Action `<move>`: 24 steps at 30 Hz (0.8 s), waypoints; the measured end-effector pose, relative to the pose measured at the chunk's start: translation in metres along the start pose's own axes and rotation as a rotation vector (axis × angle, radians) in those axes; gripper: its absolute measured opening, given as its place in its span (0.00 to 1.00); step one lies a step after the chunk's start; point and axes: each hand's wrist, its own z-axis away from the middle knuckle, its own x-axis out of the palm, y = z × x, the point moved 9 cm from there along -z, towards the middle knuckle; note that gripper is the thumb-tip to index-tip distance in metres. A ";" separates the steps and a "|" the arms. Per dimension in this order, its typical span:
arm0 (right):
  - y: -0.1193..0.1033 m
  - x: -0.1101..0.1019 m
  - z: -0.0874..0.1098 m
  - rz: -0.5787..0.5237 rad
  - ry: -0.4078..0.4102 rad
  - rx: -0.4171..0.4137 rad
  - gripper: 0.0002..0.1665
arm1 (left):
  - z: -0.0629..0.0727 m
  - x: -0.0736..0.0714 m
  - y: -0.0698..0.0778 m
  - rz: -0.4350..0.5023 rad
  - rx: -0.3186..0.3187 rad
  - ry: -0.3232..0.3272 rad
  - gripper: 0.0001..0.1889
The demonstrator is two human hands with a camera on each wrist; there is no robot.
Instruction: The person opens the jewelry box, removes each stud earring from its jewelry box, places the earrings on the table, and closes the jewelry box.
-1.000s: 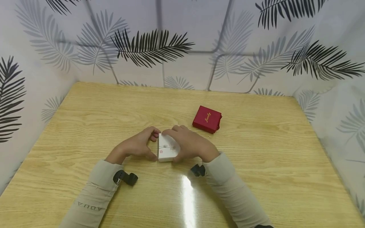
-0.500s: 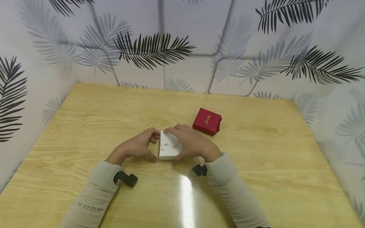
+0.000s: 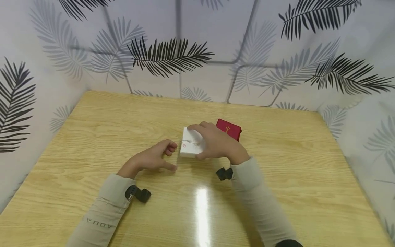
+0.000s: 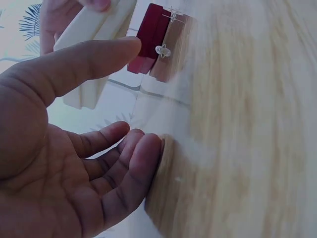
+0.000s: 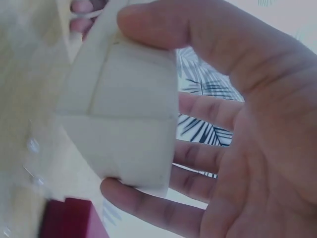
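My right hand (image 3: 216,142) grips a small white box (image 3: 189,145) by its sides, thumb on one face and fingers on the opposite one. The box has a thin flower drawing and a red stamp on its lid; in the right wrist view its plain side and lid seam (image 5: 129,144) show above the table. My left hand (image 3: 154,157) is just left of the box, fingers loosely bent and thumb out, with nothing in it. Behind the right hand lies a red box (image 3: 229,129) with gold lettering, partly covered by that hand.
Small clear, shiny pieces (image 4: 163,50) are on the wooden table (image 3: 123,113) near the red box. A leaf-patterned cloth (image 3: 197,79) stands along the table's back and sides.
My right hand has raised the white box and carried it away from me and slightly right, toward the red box. The left hand has moved slightly right and is now apart from the white box.
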 end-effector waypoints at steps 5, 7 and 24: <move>0.007 -0.020 -0.007 0.012 0.035 0.000 0.52 | -0.001 0.000 0.002 -0.011 0.022 -0.001 0.39; 0.010 -0.026 -0.009 0.019 0.043 -0.004 0.53 | -0.001 0.000 0.003 -0.010 0.028 -0.001 0.38; 0.021 -0.028 -0.029 0.023 0.013 -0.017 0.54 | -0.006 -0.005 0.014 0.037 0.067 0.091 0.40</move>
